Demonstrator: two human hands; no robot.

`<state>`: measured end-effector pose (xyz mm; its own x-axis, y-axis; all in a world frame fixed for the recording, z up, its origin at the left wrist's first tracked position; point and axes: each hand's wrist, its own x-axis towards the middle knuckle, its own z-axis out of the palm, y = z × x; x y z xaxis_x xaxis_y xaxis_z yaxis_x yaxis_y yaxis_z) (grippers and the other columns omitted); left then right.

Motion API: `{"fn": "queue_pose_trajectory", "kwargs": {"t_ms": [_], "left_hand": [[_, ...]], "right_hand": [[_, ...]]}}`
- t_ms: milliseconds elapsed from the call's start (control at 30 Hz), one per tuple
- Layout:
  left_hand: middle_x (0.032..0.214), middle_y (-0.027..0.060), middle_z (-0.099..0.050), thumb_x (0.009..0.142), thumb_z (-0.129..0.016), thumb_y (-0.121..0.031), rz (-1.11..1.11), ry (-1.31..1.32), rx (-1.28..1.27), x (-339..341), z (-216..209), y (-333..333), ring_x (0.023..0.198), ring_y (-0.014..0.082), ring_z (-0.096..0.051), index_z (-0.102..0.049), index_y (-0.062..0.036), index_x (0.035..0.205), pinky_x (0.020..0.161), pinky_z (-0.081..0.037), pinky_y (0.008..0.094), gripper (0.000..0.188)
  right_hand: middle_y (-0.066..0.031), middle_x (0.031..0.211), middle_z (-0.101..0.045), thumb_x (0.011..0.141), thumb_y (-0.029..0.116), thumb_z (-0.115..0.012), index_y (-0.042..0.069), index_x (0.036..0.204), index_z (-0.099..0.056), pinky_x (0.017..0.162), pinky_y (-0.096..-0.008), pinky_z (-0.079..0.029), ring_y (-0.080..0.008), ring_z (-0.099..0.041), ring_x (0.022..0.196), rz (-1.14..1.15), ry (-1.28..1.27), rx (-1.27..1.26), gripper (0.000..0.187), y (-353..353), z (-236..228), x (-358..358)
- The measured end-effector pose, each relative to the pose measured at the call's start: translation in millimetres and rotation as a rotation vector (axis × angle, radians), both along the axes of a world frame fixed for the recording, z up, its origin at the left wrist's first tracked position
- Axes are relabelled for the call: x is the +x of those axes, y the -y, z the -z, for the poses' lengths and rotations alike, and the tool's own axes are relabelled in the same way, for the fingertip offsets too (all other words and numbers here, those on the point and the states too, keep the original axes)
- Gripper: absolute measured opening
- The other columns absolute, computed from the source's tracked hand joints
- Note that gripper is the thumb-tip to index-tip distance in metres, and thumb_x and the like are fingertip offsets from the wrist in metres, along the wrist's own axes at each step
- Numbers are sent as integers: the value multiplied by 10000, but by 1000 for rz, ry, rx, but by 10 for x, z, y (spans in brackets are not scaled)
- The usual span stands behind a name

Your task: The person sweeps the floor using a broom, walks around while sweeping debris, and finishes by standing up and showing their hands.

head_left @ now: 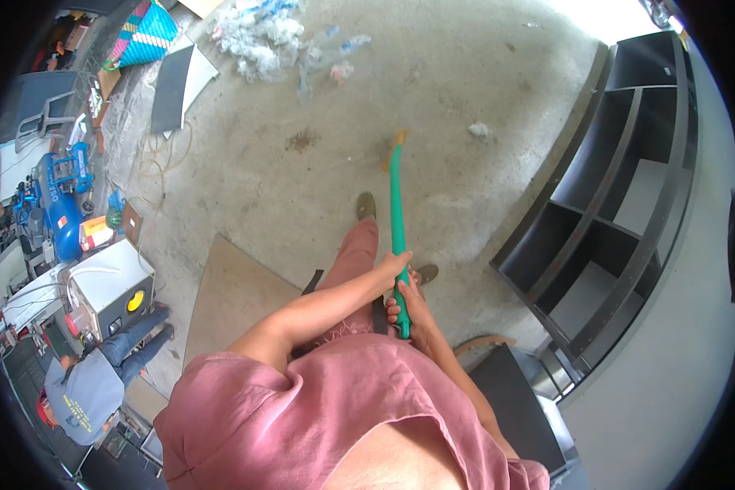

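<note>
I hold a long green-handled broom (398,204) out in front of me, its far end reaching down to the concrete floor. A small tan tip, seemingly the bristles, shows at that end, partly hidden by the handle. Higher on the handle, farther from my body, my left hand (395,266) is wrapped around it. Close to my waist, my right hand (412,305) grips the handle near its butt. Beyond the broom, to the left, lies a heap of clear plastic waste (265,37), with a small white scrap (480,130) to the right.
A dark open shelf unit (584,204) runs along the right side. A flat brown board (233,298) lies left of my legs. Farther left are a blue air compressor (57,204), a white speaker-like box (114,286) and a crouching person in a grey shirt (86,392).
</note>
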<state>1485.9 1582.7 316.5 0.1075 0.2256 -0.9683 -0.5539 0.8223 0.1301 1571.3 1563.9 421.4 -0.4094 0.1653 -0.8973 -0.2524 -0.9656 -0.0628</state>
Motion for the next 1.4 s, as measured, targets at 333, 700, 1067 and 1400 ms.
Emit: {"fn": "queue_pose_trajectory", "kwargs": {"t_ms": [333, 700, 1067, 1400], "left_hand": [[631, 126, -457, 786, -481, -182, -125, -158, 3, -1152, 439, -108, 508, 240, -509, -393, 54, 821, 429, -470, 378, 254], [708, 128, -467, 799, -512, -177, 106, 132, 75, -2, 48, -903, 590, 267, -541, -412, 51, 865, 520, -484, 375, 258], [767, 142, -516, 803, -497, -223, 846, 73, 119, 1362, 545, -2626, 599, 239, -558, -431, 51, 892, 514, -456, 358, 295], [732, 152, -481, 838, -445, -245, 150, -196, 142, 380, 389, -3200, 617, 277, -558, -400, 54, 851, 533, -498, 386, 303]], "right_hand": [[-30, 641, -415, 860, 252, -407, 277, 1236, -207, 361, -194, -362, -72, -385, 436, 8, -263, -150, 427, -338, 566, -932], [-41, 635, -418, 846, 253, -438, 301, 1288, -156, 345, -205, -348, -80, -374, 414, 50, -99, 199, 527, -649, 101, 186], [-22, 600, -393, 820, 237, -426, 229, 1157, -244, 363, -218, -360, -81, -403, 441, 412, 377, 149, 384, -1941, 791, 878], [-43, 658, -453, 795, 178, -434, 225, 1314, -116, 343, -258, -395, -122, -454, 437, -74, 84, 283, 611, -3144, 484, 640]]}}
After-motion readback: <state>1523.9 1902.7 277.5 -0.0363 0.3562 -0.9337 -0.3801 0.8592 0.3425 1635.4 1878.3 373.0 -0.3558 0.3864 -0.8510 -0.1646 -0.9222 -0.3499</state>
